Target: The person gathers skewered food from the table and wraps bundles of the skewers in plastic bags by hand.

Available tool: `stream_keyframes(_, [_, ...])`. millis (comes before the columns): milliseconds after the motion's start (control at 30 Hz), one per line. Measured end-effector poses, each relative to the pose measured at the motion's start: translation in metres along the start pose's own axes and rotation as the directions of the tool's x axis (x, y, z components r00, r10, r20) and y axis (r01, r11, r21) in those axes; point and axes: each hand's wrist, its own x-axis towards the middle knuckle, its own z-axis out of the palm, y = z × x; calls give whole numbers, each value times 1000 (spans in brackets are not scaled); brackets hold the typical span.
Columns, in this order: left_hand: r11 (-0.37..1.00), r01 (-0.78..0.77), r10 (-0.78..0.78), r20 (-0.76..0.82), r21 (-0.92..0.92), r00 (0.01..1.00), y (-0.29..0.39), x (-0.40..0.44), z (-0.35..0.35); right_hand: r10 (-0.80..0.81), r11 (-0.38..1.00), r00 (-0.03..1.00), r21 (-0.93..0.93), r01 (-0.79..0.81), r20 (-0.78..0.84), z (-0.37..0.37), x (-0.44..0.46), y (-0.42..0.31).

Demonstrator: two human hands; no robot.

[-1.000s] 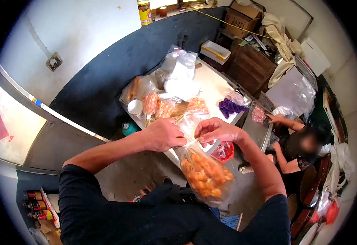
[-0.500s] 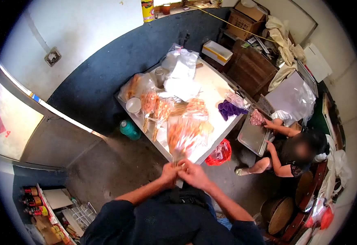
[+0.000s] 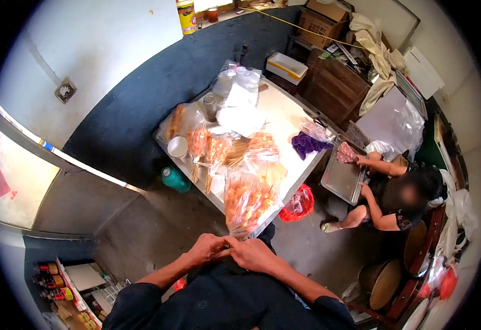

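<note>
A clear plastic bag of skewered orange-pink food [image 3: 247, 199] rests over the table's near corner, its narrow gathered end pointing at my body. My left hand [image 3: 206, 249] is closed at that narrow end, fingers pinched together. Pressed against it from the other side, my right hand [image 3: 251, 254] is closed there too. What exactly lies between the fingertips, bag neck or stick ends, is mostly hidden. Beyond the bag, several similar bagged skewer bundles [image 3: 217, 151] lie on the white table [image 3: 290, 118], beside loose wooden sticks [image 3: 237, 155].
A purple cloth [image 3: 308, 144] and white plastic bags [image 3: 242, 88] lie on the table. A red-lined bin [image 3: 301, 203] and a teal bottle [image 3: 175, 180] stand on the floor beside it. At the right, a seated co-worker [image 3: 397, 201] handles pink skewers over a metal tray [image 3: 342, 179].
Both hands have moved slightly down toward my body, and the bag has come nearer with them. The bag, blurred before, is sharper now. The whole view has shifted a little.
</note>
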Motion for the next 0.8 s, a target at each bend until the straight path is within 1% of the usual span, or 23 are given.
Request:
stream_keyframes(33, [952,-128,136,-7,277,991,14,3,-12,-1,1000,1000,3,1,-2,-1,-2,-1])
stream_keyframes(67, [967,-86,89,0,239,996,34,3,-19,8,1000,999,2,-8,-34,-2,-5,0])
stream_keyframes(100, [967,-82,85,0,242,996,36,0,-16,17,1000,998,0,-17,-67,-2,-7,1])
stream_keyframes(133, [955,-147,158,-22,257,987,36,-5,-12,14,1000,998,2,-14,-69,0,-8,1])
stream_keyframes(167, [938,-213,233,-42,273,972,37,-7,-11,-7,999,994,31,11,-108,2,-9,2])
stream_keyframes(200, [970,-181,194,-69,164,979,45,-10,-17,-27,998,988,60,36,-150,2,-8,3])
stream_keyframes(233, [969,-180,193,-64,168,979,53,-11,-20,-27,997,988,65,37,-154,3,-8,5])
stream_keyframes(300, [961,-265,277,-276,81,921,65,-11,-21,-126,979,967,131,158,-222,4,-9,7])
stream_keyframes(333, [963,-259,271,-277,82,922,66,-10,-19,-129,978,967,135,161,-219,6,-8,9])
stream_keyframes(400, [960,-252,277,-292,119,915,65,-12,-16,-203,958,926,133,255,-318,10,-5,9])
stream_keyframes(433, [961,-246,273,-299,125,914,64,-13,-17,-213,955,925,132,264,-314,10,-3,9])
stream_keyframes(500, [968,-230,250,-331,100,910,64,-14,-18,-190,972,949,90,218,-253,8,-4,7])
stream_keyframes(533, [969,-229,249,-331,97,910,63,-15,-18,-188,972,950,91,216,-251,9,-2,8])
stream_keyframes(600, [965,-256,260,-403,66,877,63,-18,-18,-234,971,955,-5,237,-184,11,2,8])
stream_keyframes(633, [965,-256,259,-402,61,878,60,-20,-16,-230,972,956,-4,233,-182,11,2,6])
stream_keyframes(700, [987,-160,122,-554,-20,824,46,-24,-3,-277,958,932,5,286,-235,7,2,0])
stream_keyframes(733, [972,-75,-73,-588,-224,806,38,-25,8,-280,957,931,3,289,-234,5,2,-2])
stream_keyframes(767, [972,-77,-71,-588,-222,806,30,-25,13,-315,948,923,-27,317,-222,4,3,-3])
stream_keyframes(800, [863,21,-311,-499,-504,809,31,-20,13,-349,937,914,-58,344,-208,4,3,-3])
